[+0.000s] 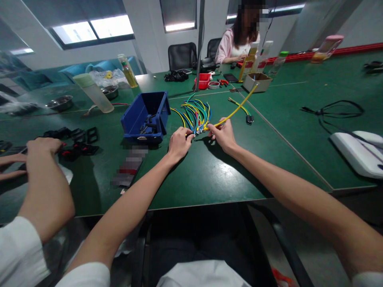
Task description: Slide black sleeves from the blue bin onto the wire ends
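Observation:
A bundle of yellow, blue and green wires (196,113) lies fanned out on the green table, its metal ring ends gathered toward me. At the near left of these ends, my left hand (179,143) is closed in a pinch on a wire end; the exact piece between the fingertips is small and partly hidden. My right hand (224,134) grips a long yellow wire (237,109) near its lower end, just right of the bundle. This wire slants up and away, its far end in front of a small box (257,83).
A blue bin (146,117) with black parts stands left of the bundle. A dark strip-like item (131,166) lies nearer me. At the left, a co-worker's arm (48,183) reaches among black parts (79,139). Short wires with a black connector (249,118) lie right; a white device (359,153) sits farther right.

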A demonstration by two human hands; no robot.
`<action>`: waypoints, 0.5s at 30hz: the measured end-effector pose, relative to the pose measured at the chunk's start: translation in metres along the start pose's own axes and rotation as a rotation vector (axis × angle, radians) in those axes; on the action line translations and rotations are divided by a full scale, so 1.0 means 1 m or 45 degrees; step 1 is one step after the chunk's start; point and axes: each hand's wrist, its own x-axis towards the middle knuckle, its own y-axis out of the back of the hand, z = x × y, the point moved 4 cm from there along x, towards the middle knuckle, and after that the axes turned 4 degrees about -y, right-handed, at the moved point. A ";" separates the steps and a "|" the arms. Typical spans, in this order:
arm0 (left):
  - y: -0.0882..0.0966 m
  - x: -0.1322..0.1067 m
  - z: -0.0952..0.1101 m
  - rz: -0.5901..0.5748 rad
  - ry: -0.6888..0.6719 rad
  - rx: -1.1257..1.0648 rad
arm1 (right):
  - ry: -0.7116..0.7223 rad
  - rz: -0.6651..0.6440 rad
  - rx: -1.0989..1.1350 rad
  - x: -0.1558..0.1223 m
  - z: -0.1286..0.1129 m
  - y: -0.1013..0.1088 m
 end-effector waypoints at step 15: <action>-0.002 0.001 0.001 -0.001 -0.083 -0.067 | 0.008 0.027 0.047 -0.003 -0.001 -0.001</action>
